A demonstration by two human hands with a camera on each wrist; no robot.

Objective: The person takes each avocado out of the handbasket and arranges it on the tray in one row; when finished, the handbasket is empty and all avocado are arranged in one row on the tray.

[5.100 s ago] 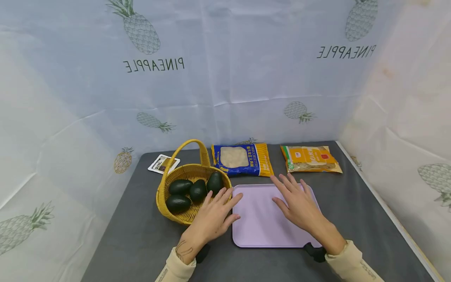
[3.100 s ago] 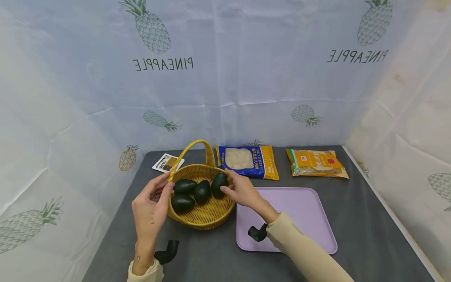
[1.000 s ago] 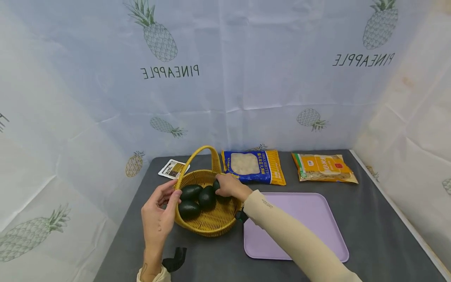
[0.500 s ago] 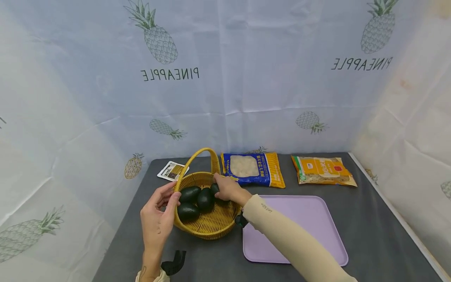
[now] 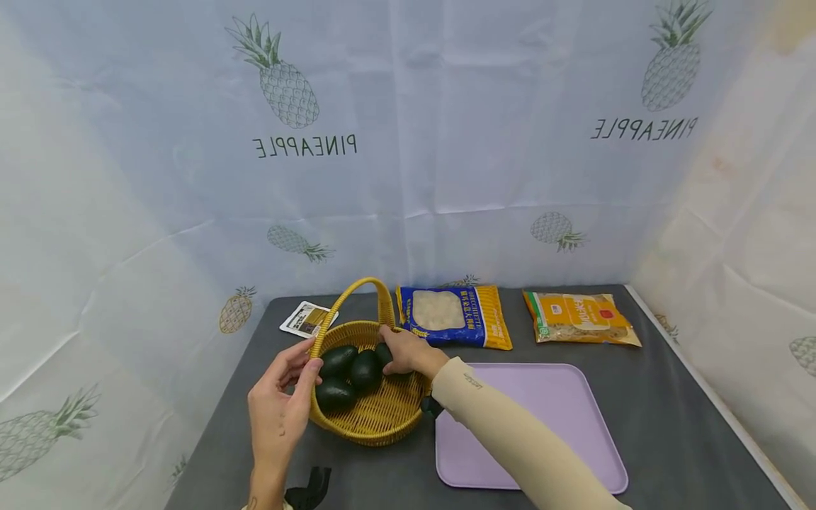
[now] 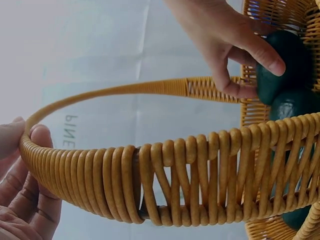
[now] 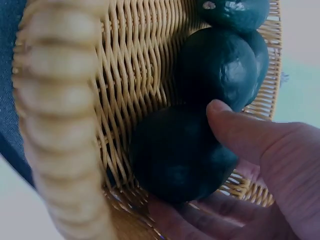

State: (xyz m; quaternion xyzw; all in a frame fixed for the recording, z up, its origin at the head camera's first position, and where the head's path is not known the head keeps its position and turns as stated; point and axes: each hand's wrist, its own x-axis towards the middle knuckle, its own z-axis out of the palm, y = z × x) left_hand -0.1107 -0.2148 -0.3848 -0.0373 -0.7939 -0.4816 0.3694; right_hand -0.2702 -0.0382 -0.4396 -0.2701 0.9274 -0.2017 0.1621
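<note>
Held avocado (image 7: 172, 155): located inside the basket, at its right side, next to a neighbouring avocado (image 5: 366, 372). The right hand (image 5: 408, 353) grasps it, thumb on one side and fingers on the other. Whether the fruit bears on the basket floor cannot be told.

Remaining contents: two further avocados (image 5: 338, 361) (image 5: 336, 395) lie on the left side of the basket. All four fruits are within the rim.

Basket (image 5: 376, 418): stands upright on the tabletop (image 5: 669, 411). The left hand (image 5: 280, 407) pinches the basket handle (image 6: 75, 172) between thumb and fingers, apparently to steady it.

Progress, by judgement: the grasp and the bracing of the basket are complete. Lifting the held avocado clear of the rim is not yet done, and the other three are ungripped. Any destination is unconfirmed.

Surroundings: the lilac tray (image 5: 561, 404) lies flat just beside the basket, on the right, with the right forearm passing over it. Behind stand-off items: a blue pasta packet (image 5: 446, 315) behind the tray, an orange packet (image 5: 583, 319) farther right, and a small white packet (image 5: 309, 320) behind the basket at left.
</note>
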